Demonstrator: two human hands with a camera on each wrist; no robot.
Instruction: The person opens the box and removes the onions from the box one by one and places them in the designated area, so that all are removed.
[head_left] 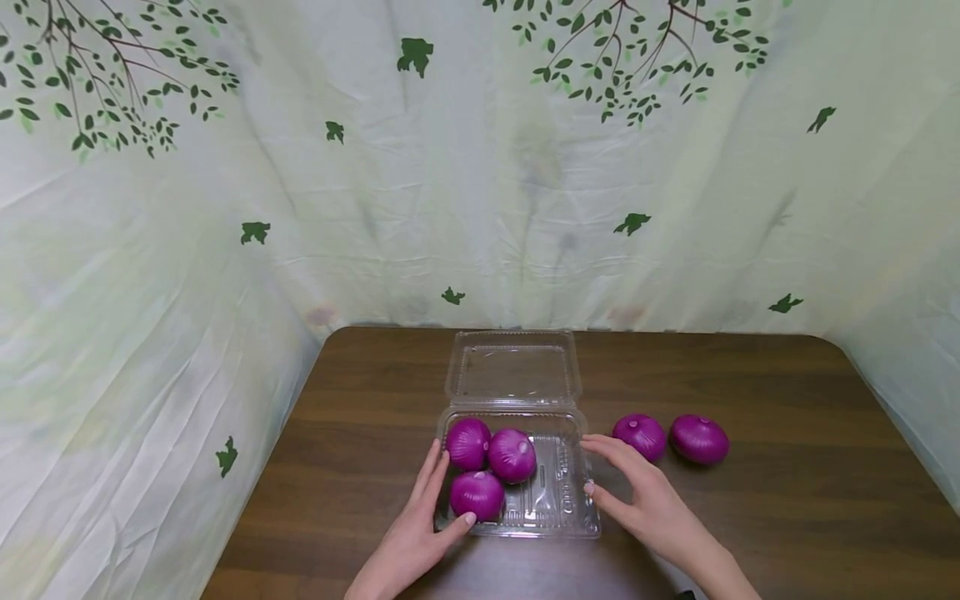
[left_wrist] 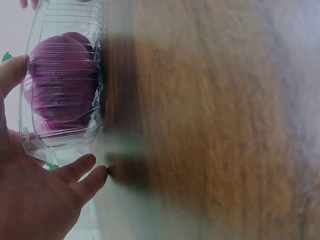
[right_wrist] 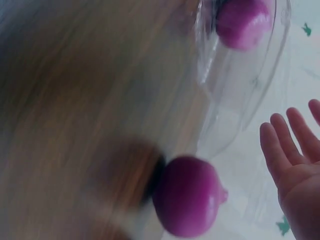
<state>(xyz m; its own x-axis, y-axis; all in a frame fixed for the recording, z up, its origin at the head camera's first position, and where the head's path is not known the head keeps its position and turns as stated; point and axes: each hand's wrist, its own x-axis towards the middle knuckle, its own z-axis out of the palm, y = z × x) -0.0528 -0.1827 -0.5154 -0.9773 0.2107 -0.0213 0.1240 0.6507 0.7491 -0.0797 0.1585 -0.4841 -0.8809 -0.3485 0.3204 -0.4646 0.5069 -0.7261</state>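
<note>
A clear plastic clamshell container [head_left: 551,529] stands on the table with its lid [head_left: 513,371] folded back. Three red onions [head_left: 477,495] sit together in its left part, also visible through the ribbed wall in the left wrist view. My left hand [head_left: 412,529] lies along the container's left front corner, thumb at the front rim, fingers extended by the left side. By the right rim is my right hand [head_left: 648,504], its fingers spread and nothing held. Two more red onions [head_left: 639,437] [head_left: 699,439] rest on the table beyond the right hand.
The brown wooden table [head_left: 810,467] has rounded far corners. A pale cloth curtain [head_left: 480,167] printed with branches and green leaves hangs behind it and along both sides. The raised lid reaches close to the table's far edge.
</note>
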